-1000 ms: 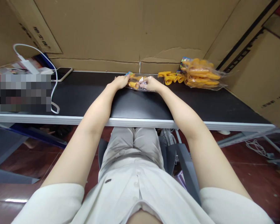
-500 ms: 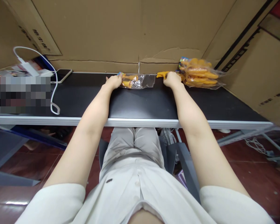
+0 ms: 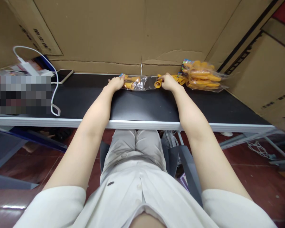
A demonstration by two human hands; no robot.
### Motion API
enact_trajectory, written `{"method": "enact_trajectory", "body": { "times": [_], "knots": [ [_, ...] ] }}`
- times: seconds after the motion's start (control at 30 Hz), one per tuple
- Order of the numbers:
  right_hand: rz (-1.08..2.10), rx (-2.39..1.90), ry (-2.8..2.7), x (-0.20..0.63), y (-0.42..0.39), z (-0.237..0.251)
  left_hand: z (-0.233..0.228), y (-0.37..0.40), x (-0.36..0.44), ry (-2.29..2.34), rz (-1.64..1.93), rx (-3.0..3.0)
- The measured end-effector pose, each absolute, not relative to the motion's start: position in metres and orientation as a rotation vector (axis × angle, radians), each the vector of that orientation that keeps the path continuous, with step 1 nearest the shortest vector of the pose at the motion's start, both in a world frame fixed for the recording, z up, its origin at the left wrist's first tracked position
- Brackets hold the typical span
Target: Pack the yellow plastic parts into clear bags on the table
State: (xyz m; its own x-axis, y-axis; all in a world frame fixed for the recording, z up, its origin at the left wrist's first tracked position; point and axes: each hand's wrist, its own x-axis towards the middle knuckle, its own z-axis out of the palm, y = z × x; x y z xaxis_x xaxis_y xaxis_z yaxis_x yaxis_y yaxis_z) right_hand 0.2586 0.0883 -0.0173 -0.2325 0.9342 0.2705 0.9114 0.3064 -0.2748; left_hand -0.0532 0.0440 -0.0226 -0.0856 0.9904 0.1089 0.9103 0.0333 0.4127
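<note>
Here we pin the near-left end of a clear plastic bag (image 3: 139,83) with our left hand (image 3: 116,83), fingers closed on its edge, probably so its mouth stays put at the far side of the black tabletop (image 3: 142,104). Our right hand (image 3: 169,82) pinches an orange toy piece (image 3: 158,84) just right of the bag's open end, likely lined up to go in; orange pieces already lie inside. Loose orange pieces (image 3: 180,79) and a filled bag (image 3: 203,76) sit further right, within reach. Cardboard walls (image 3: 123,31) enclose the desk; a phone (image 3: 63,76) and white cable (image 3: 54,91) lie left.
</note>
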Motion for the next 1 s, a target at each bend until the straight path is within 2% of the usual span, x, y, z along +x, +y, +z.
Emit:
{"method": "enact_trajectory", "body": {
  "times": [0.3, 0.5, 1.0],
  "knots": [
    [0.011, -1.637, -2.314, 0.257, 0.091, -0.027, -0.024, 0.046, -0.054, 2.102, 0.545, 1.983],
    [-0.008, -1.648, -2.229, 0.255, 0.078, -0.01, -0.022, 0.044, -0.053, 2.118, 0.484, 2.005],
    [-0.01, -1.546, -2.44, 0.235, 0.039, 0.026, -0.024, 0.046, -0.051, 2.154, 0.503, 2.001]
  ]
}}
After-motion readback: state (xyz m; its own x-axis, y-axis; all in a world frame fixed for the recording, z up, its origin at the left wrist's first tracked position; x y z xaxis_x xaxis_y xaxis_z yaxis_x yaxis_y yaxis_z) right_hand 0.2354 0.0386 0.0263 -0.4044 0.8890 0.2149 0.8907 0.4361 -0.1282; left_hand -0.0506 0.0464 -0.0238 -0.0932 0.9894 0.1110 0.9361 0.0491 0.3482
